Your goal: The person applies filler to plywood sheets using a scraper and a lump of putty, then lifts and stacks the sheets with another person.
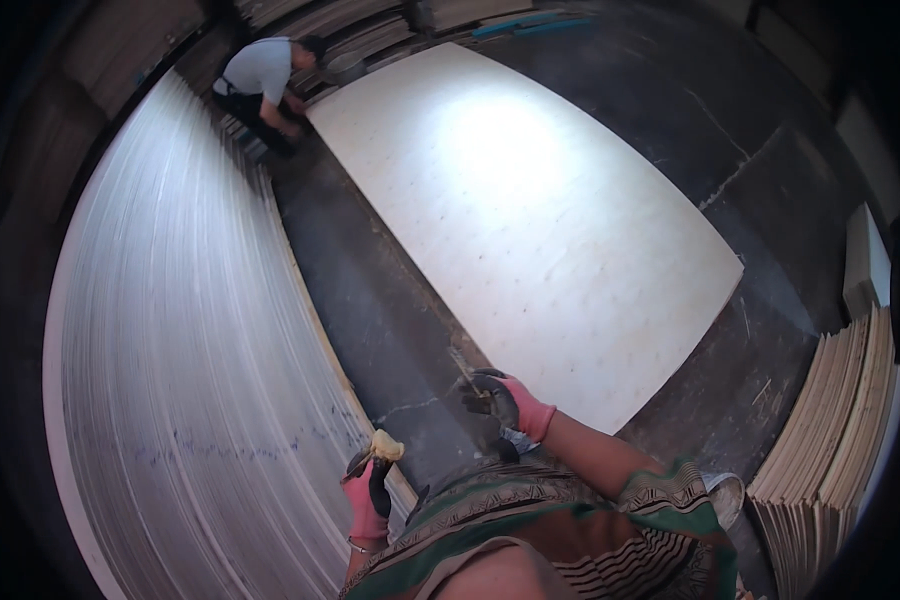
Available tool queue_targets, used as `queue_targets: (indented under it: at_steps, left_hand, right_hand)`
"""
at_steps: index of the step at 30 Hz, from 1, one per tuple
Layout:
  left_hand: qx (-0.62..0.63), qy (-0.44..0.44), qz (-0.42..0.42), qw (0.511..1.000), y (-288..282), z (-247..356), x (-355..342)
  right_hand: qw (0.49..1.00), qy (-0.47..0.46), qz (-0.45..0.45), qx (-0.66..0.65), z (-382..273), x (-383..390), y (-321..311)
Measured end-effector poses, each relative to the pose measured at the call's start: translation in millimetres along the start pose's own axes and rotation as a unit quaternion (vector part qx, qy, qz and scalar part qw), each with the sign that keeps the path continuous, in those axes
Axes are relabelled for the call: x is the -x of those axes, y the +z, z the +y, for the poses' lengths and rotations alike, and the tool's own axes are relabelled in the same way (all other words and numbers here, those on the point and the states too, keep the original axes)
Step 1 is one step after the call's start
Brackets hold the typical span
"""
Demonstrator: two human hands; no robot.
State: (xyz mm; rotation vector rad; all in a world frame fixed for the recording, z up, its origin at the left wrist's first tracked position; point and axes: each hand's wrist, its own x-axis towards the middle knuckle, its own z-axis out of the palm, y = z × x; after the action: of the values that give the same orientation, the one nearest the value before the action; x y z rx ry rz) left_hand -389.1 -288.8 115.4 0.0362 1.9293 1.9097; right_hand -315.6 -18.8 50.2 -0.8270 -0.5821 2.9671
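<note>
My left hand (368,485), in a pink-and-dark glove, is closed on a small tool with a yellowish lump (388,445) on top, beside the long stack of pale sheet edges (180,320). My right hand (500,400), similarly gloved, grips a thin tool (462,368) at the near left edge of a large pale board (570,260). Blue marks run across the sheet edges. A bright patch of light lies on the board's far part.
A co-worker (260,80) bends at the board's far left corner near a round container (345,65). Upright sheet stacks (810,440) stand at right, beside a pale bucket (722,495) partly behind my clothing. A dark, cracked floor (750,200) surrounds the board.
</note>
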Motion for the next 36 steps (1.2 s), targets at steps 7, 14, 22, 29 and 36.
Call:
queue_targets:
  at_steps: [7,14,22,29,36]
  left_hand:
    - [-0.11,-0.02,-0.044,0.993,56,19,-115]
    - [-0.021,-0.143,-0.122,0.982,89,-15,-271]
    - [-0.212,-0.072,-0.241,0.944,130,-68,-500]
    - [-0.379,-0.028,-0.236,0.894,161,-163,-682]
    - [-0.412,0.008,-0.277,0.868,269,-258,-818]
  right_hand:
    - [0.977,-0.088,0.181,0.071,-89,-57,-67]
    - [0.936,-0.123,0.33,0.022,-91,-79,-143]
    - [0.802,-0.124,0.556,-0.178,34,-31,-222]
    - [0.778,-0.002,0.515,0.361,23,-138,-108]
    - [0.824,0.014,0.535,0.185,37,-215,-107]
